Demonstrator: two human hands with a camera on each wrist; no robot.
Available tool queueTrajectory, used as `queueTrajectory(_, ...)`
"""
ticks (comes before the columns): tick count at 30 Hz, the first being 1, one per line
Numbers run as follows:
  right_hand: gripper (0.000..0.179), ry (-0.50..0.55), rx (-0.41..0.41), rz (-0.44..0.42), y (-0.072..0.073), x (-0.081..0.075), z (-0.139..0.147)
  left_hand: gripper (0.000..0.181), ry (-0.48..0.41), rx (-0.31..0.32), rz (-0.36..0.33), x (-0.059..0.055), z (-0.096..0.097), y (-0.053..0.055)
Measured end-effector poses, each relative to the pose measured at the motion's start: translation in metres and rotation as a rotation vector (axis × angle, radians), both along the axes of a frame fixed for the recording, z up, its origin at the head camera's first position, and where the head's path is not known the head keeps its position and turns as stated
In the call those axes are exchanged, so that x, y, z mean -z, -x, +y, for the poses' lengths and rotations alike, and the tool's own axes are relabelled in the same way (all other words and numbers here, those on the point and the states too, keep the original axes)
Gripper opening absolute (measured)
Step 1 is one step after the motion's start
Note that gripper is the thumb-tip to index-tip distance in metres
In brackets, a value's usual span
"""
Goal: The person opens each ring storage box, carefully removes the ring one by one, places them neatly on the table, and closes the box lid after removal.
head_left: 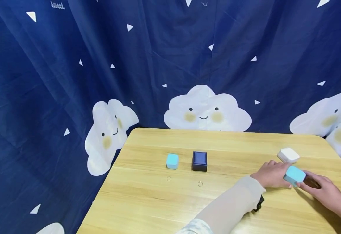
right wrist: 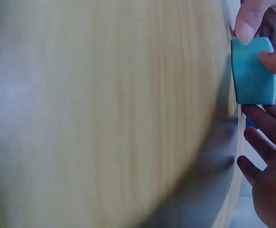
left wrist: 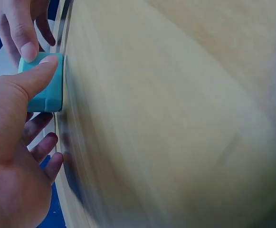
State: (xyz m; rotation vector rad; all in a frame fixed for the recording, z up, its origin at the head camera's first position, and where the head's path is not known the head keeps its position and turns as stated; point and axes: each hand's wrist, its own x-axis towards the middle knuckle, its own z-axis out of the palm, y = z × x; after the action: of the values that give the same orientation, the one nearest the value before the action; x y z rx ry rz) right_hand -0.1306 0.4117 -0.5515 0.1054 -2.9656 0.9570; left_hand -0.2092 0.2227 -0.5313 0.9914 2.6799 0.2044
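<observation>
Both hands are at a small light blue box [head_left: 295,175] with rounded corners, held at the right side of the table. My left hand [head_left: 271,174] pinches it from the left, the thumb lying on its near side in the left wrist view. From the right, my right hand [head_left: 323,190] pinches it with thumb and fingers, the other fingers spread below it in the right wrist view. The box looks closed. Just behind the left hand stands a white box [head_left: 288,155] with similar rounded corners.
Left of centre on the wooden table [head_left: 147,201] stand another light blue box [head_left: 172,161] and a navy box [head_left: 199,161]. In front of them lie two thin rings, the left ring [head_left: 169,178] and the right ring [head_left: 200,184]. A dark blue curtain [head_left: 158,58] hangs behind.
</observation>
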Motion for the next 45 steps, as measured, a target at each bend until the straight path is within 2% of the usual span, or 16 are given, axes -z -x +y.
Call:
queueTrajectory(5,0.072,0.041,-0.004,-0.056,-0.001,0.001,-0.004,0.075,-0.051,-0.006,-0.018,0.004,-0.002,0.003)
queueTrajectory(9,0.075,0.065,-0.016,-0.1,-0.001,-0.001,-0.004,0.072,-0.046,-0.008,-0.003,0.008,-0.004,0.005)
queueTrajectory(13,0.075,0.075,-0.025,-0.113,-0.001,-0.001,-0.004,0.073,-0.037,-0.027,-0.002,0.007,-0.007,0.004)
queueTrajectory(20,0.073,0.087,-0.023,-0.076,-0.003,0.003,-0.01,0.071,-0.041,-0.041,0.001,0.004,-0.015,0.002)
queueTrajectory(26,0.075,0.102,-0.04,-0.112,-0.001,-0.001,-0.016,0.067,-0.039,-0.033,0.015,0.005,-0.023,0.003)
queueTrajectory(32,0.071,0.098,-0.059,-0.066,0.0,-0.001,-0.026,0.067,-0.049,-0.032,0.034,0.01,-0.035,0.005)
queueTrajectory(37,0.07,0.092,-0.095,-0.072,0.005,-0.002,-0.033,0.066,-0.07,-0.028,0.047,0.015,-0.047,0.006)
queueTrajectory(45,0.059,0.009,-0.139,0.013,0.014,-0.005,-0.045,0.069,-0.094,-0.079,0.044,0.018,-0.067,0.003)
